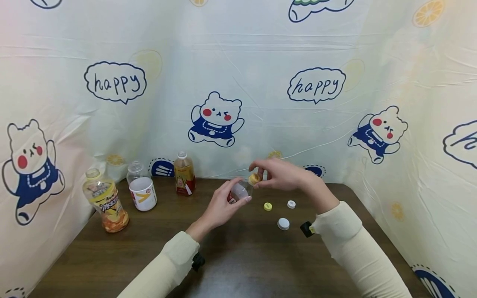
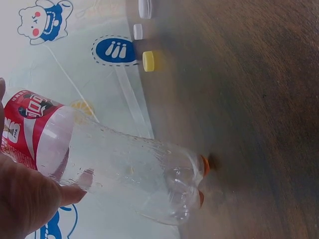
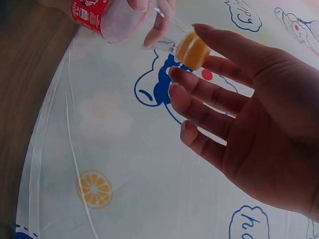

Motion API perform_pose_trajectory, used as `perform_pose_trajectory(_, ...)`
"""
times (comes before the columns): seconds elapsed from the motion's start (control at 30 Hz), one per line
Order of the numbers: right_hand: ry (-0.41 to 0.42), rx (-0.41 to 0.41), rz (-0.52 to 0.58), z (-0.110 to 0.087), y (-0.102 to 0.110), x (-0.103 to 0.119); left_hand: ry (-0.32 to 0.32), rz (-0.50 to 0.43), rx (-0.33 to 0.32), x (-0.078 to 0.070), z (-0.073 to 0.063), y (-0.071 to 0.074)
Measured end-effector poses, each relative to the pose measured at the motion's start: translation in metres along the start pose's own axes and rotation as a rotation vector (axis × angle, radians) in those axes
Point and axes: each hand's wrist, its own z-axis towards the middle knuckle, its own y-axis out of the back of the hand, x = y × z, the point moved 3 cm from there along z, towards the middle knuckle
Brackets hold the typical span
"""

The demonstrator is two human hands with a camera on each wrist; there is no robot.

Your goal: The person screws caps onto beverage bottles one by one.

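Observation:
My left hand (image 1: 220, 203) grips a clear plastic bottle (image 2: 124, 164) with a red label (image 2: 32, 117), held tilted above the table. In the right wrist view the bottle's neck points toward my right hand (image 3: 264, 104). That hand has its thumb and forefinger on the orange cap (image 3: 193, 51), which sits at the mouth of the bottle. Its other fingers are bent loosely beside the cap. In the head view, the bottle is partly hidden by the left fingers, while the same cap (image 1: 254, 179) shows between the two hands.
A yellow cap (image 1: 268, 206), a small white cap (image 1: 291, 204) and a larger white cap (image 1: 283, 224) lie on the brown table (image 1: 238, 256). Three uncapped bottles stand at left: one yellow-labelled (image 1: 106, 203), one white-labelled (image 1: 143, 194), one holding brown liquid (image 1: 184, 176). Printed curtains surround the table.

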Motion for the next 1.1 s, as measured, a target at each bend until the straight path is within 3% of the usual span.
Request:
perform_pose_trajectory(0.33,0.050,-0.059,-0.011,0.0049,-0.0044,0.0001,-0.001,-0.008,-0.001,0.0017,-0.0012,-0.0010)
perform_pose_trajectory(0.7,-0.101,-0.109,-0.157,0.0055,-0.0061,-0.0015,0.009,-0.020,-0.018,0.0019,-0.0013,0.0005)
perform_pose_trajectory(0.83,-0.086,-0.092,-0.139,0.0025,-0.0009,0.0001,0.011,-0.021,-0.011,0.0008,-0.0022,0.0010)
perform_pose_trajectory(1.1,-0.004,0.007,0.004,0.0017,0.0016,0.0026,0.020,-0.024,-0.005,0.0020,-0.0013,0.0012)
